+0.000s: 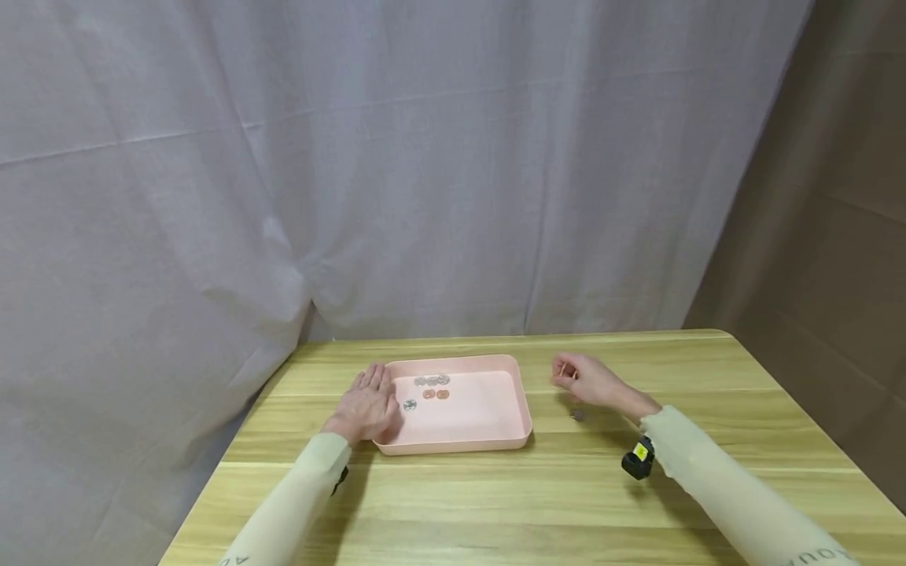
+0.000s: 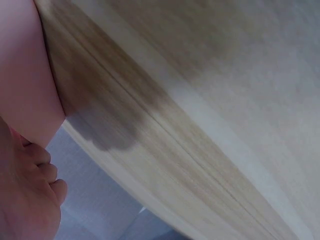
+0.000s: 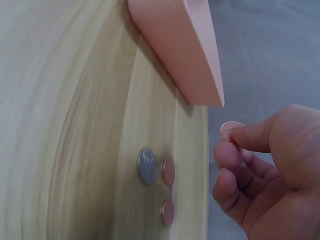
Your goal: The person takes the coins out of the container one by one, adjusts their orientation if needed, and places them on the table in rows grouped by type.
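Observation:
A pink tray (image 1: 488,448) lies on the table with several coins in it: a row of silver coins (image 1: 432,380), two copper coins (image 1: 436,394) and a lone silver coin (image 1: 410,405). My left hand (image 1: 364,405) rests against the tray's left rim with its fingers extended. To the right of the tray, my right hand (image 1: 591,381) pinches a copper coin (image 3: 230,130) between thumb and forefinger, raised above the tabletop. Below it on the table are a larger silver coin (image 3: 147,166) and two copper coins (image 3: 168,171), slightly blurred.
The wood-grain table (image 1: 481,511) has a rounded far right corner. Grey cloth (image 1: 439,181) hangs behind the table and down its left side. A brown surface (image 1: 835,236) stands at the right. A black wrist camera (image 1: 638,461) sits under the right wrist.

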The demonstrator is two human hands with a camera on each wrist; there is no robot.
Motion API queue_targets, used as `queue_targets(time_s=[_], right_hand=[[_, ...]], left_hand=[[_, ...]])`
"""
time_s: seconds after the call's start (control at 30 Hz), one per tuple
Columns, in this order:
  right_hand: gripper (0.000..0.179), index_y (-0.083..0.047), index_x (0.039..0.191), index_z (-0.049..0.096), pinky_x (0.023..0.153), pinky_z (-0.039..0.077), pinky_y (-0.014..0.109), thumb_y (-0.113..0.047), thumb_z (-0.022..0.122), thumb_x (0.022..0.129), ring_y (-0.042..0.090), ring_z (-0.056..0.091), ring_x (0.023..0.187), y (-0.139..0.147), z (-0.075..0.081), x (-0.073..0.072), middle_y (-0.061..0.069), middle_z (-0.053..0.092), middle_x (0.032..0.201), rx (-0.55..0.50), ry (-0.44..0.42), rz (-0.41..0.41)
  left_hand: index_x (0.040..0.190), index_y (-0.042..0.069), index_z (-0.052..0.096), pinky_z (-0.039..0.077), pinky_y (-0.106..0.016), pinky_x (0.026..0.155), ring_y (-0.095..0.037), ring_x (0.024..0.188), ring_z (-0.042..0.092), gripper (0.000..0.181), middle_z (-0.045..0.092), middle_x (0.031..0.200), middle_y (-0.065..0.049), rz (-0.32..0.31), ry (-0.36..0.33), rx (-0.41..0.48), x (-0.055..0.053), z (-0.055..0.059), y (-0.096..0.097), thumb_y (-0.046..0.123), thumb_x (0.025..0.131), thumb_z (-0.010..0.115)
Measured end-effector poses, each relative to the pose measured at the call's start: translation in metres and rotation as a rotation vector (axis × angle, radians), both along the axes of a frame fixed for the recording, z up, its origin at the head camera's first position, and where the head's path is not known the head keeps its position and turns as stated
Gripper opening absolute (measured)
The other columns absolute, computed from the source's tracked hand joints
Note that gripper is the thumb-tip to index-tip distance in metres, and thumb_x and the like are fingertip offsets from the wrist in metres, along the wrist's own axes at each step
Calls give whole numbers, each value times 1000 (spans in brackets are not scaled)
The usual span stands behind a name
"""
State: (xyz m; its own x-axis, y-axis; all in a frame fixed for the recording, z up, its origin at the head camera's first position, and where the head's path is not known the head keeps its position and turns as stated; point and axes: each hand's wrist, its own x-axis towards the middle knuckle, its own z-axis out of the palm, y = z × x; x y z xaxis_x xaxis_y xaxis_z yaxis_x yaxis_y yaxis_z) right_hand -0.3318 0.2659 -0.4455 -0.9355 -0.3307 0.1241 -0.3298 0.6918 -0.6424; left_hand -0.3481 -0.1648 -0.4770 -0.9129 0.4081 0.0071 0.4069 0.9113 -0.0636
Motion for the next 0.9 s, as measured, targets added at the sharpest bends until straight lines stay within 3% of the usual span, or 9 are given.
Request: queue_targets(time_s=[0.17,0.4,0.63,0.9], right_hand=[[10,-7,88,55,48,50,26,-8,61,94,21,59,57,16,-3,0,11,59,76,14,-30,-24],[10,-6,86,55,51,48,24,-3,63,91,15,55,60,37,-9,5,7,59,75,44,15,-30],[8,-4,89,54,46,47,25,-3,60,93,18,56,53,51,-12,9,14,61,78,38,-54,-68],[8,-4,87,54,43,45,23,-3,60,93,14,54,49,67,-21,7,8,57,71,68,-50,-87]], left_hand=[[154,-3,20,18,-47,125,-36,151,19,62,21,161,-22,-1,9,-11,-1,0,0,34,105,20],[153,-4,21,18,-48,125,-37,151,19,61,22,161,-23,0,9,-11,-2,0,-1,33,105,22],[154,-4,20,18,-47,125,-36,151,19,61,21,161,-22,2,13,-20,-1,2,0,33,105,21],[154,-3,20,17,-47,125,-36,151,18,62,20,162,-22,7,-6,-23,0,2,1,34,105,21]])
